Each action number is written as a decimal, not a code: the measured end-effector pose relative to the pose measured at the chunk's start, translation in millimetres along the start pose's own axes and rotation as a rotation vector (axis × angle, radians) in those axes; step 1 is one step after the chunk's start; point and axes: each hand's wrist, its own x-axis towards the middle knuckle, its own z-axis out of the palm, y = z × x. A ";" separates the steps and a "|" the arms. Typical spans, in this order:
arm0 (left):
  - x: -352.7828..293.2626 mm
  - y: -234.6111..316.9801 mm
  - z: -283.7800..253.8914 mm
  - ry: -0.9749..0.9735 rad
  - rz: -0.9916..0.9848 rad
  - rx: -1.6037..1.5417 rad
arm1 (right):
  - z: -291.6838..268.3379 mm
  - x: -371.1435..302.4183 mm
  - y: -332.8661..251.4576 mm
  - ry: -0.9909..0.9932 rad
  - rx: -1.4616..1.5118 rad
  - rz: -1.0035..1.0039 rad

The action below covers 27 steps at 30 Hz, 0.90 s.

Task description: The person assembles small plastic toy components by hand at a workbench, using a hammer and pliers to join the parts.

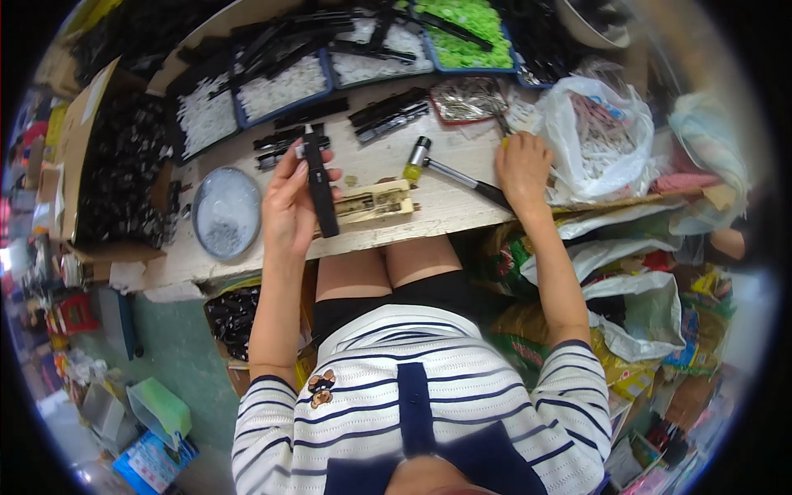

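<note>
Raised over the bench's front edge, my left hand (289, 198) grips a long flat black plastic part (320, 186) with a small white tip at its upper end. My right hand (525, 169) is at the right of the bench, fingers curled round a thin tool (504, 136); only a bit of yellow and a dark shaft show. Between the hands lies a hammer (470, 185) with a metal head, a yellow face and a black grip. A cream-coloured block fixture (375, 204) sits at the bench edge, just right of the black part.
Blue trays of white pieces (285, 87) and green pieces (470, 37) line the back, black strips across them. A red tray (468, 103) holds small metal parts. Left stand a round dish (225, 213) and a carton (124, 165) of black parts; right, a white plastic bag (598, 140).
</note>
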 end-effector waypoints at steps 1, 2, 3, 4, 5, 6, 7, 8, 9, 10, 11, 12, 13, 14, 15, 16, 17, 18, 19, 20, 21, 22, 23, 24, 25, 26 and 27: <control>-0.8 1.3 -2.4 -0.066 -0.091 -0.193 | 4.2 1.8 1.2 -0.001 -0.085 0.015; -3.6 2.2 -0.3 -0.043 -0.150 -0.192 | 4.7 2.5 3.0 0.003 -0.068 -0.004; -7.9 1.5 2.6 -0.017 -0.155 -0.172 | 2.4 2.9 5.6 0.070 -0.028 0.002; -12.2 -2.6 -1.6 -0.031 -0.136 -0.119 | -5.1 4.5 2.6 0.137 0.011 0.008; -15.9 -6.4 -6.5 -0.046 -0.120 -0.066 | -14.3 5.3 -4.2 0.139 0.024 -0.014; -20.9 -8.1 -6.7 -0.029 -0.112 -0.070 | -33.0 3.4 -14.2 0.075 0.330 0.001; -26.3 -9.2 -5.7 -0.007 -0.105 0.023 | -50.6 1.3 -25.4 0.002 0.634 0.021; -31.1 -10.0 -4.8 0.013 -0.098 0.116 | -62.5 0.4 -39.4 0.019 0.748 -0.135; -35.0 -10.4 -2.7 0.020 -0.098 0.111 | -72.6 -3.5 -55.2 -0.065 0.878 -0.163; -38.9 -10.6 0.0 0.005 -0.083 0.147 | -79.6 -8.8 -70.2 -0.150 1.007 -0.189; -42.8 -11.7 1.4 -0.012 -0.068 0.183 | -82.3 -14.9 -81.9 -0.226 1.067 -0.226; -47.2 -12.7 -0.4 -0.029 -0.068 0.206 | -84.1 -18.8 -90.0 -0.310 1.104 -0.323; -50.5 -13.2 -2.3 -0.021 -0.066 0.204 | -85.3 -21.7 -98.0 -0.316 1.105 -0.330; -53.5 -13.7 -3.9 -0.018 -0.066 0.258 | -86.4 -24.2 -105.8 -0.347 1.094 -0.405; -56.1 -14.6 -4.9 -0.018 -0.068 0.312 | -87.0 -26.3 -111.9 -0.378 1.079 -0.478; -58.5 -15.9 -0.4 0.036 -0.015 0.334 | -87.3 -27.8 -116.2 -0.402 1.063 -0.497; -60.5 -16.6 -1.8 0.041 -0.014 0.331 | -86.5 -29.0 -119.7 -0.407 1.062 -0.502; -62.5 -17.1 -3.3 0.025 0.030 0.390 | -85.8 -30.0 -122.7 -0.379 1.048 -0.512; -64.1 -17.3 -4.5 0.008 0.073 0.450 | -85.7 -30.6 -124.9 -0.350 1.033 -0.522; -65.5 -17.2 -5.0 0.013 0.073 0.448 | -86.5 -30.6 -126.3 -0.354 1.033 -0.527; -66.4 -17.5 -5.4 0.030 0.091 0.481 | -87.5 -30.4 -127.4 -0.371 1.018 -0.537; -67.2 -17.8 -5.9 0.048 0.108 0.515 | -88.3 -30.3 -128.5 -0.389 1.004 -0.546; -67.5 -18.8 -7.1 0.051 0.108 0.512 | -88.6 -30.6 -130.0 -0.392 1.003 -0.550; -67.2 -20.6 -8.6 0.061 0.171 0.552 | -89.0 -30.9 -131.7 -0.376 0.994 -0.555; -67.0 -21.9 -9.5 0.071 0.233 0.592 | -89.2 -31.3 -133.1 -0.360 0.985 -0.561; -67.2 -22.5 -9.4 0.073 0.232 0.590 | -89.2 -32.2 -133.9 -0.363 0.984 -0.562; -67.0 -23.3 -9.2 0.081 0.273 0.678 | -88.8 -33.5 -134.6 -0.403 0.957 -0.564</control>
